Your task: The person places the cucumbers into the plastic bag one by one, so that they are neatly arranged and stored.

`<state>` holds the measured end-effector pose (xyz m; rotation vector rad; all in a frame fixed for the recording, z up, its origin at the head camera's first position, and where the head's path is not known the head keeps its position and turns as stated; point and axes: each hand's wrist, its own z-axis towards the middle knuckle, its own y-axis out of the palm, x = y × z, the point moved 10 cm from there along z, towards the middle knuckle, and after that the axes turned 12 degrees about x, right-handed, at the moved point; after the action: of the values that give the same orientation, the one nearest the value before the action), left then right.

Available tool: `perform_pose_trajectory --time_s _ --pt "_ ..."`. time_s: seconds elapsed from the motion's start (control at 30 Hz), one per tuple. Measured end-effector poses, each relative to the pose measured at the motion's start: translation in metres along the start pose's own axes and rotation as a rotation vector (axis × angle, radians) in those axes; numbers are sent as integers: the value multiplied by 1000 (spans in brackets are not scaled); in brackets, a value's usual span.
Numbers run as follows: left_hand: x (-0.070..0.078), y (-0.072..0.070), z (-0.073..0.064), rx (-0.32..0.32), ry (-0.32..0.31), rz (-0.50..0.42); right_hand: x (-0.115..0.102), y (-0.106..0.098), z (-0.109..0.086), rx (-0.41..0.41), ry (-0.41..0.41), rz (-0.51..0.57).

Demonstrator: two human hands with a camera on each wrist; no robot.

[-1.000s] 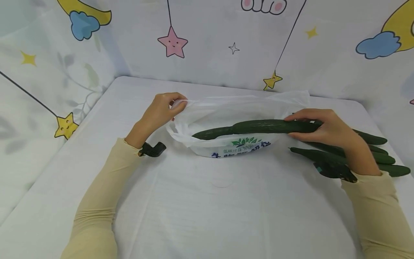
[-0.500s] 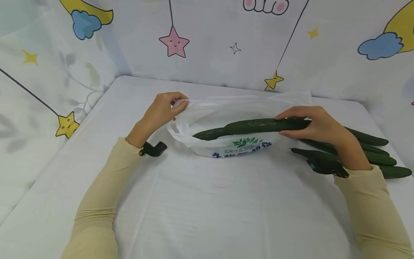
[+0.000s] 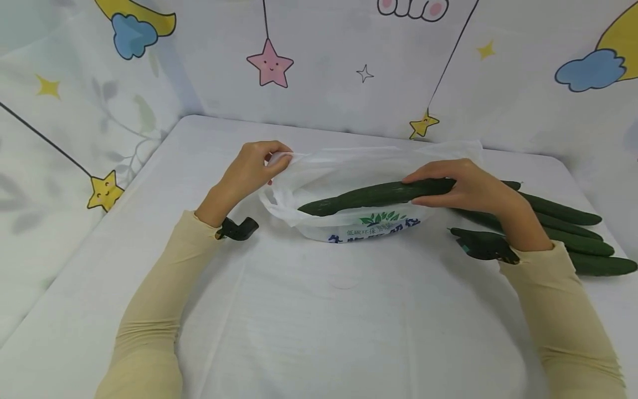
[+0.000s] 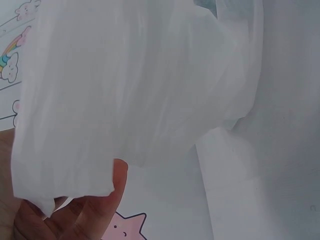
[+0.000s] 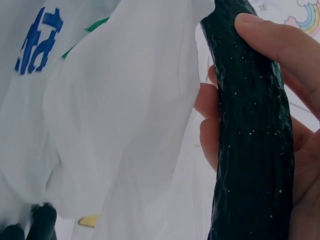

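My left hand [image 3: 253, 170] pinches the left edge of the opening of a white plastic bag [image 3: 309, 221] with blue and green print. In the left wrist view, the bag's film [image 4: 120, 90] hides part of the fingers. My right hand [image 3: 473, 185] grips a long dark green cucumber [image 3: 379, 193], thumb on one side and fingers on the other. Its left part lies inside the bag's mouth, while its right end [image 3: 512, 184] sticks out behind the hand. Under its left end shows the tip of another cucumber [image 3: 316, 207] inside the bag. The right wrist view shows the held cucumber [image 5: 252, 130] close up beside the bag.
Several more cucumbers [image 3: 560, 209] lie side by side on the right of the white-covered table [image 3: 319, 321], partly under the right forearm. A white cloth backdrop [image 3: 319, 100] with stars and clouds hangs behind the table's far edge.
My right hand has moved left with the cucumber, which slides further into the bag over the other cucumber's tip. My left hand keeps its hold on the bag's edge.
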<state>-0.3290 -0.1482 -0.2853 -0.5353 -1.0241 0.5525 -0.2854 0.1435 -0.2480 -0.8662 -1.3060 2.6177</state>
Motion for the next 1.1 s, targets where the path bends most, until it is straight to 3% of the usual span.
perform_pose_trajectory --time_s 0.27,1.1 --pt "0 0 1 -2 -3 -2 3 12 8 -44 27 -78" --pt "0 0 1 7 -2 7 -5 44 31 -137 3 -120"
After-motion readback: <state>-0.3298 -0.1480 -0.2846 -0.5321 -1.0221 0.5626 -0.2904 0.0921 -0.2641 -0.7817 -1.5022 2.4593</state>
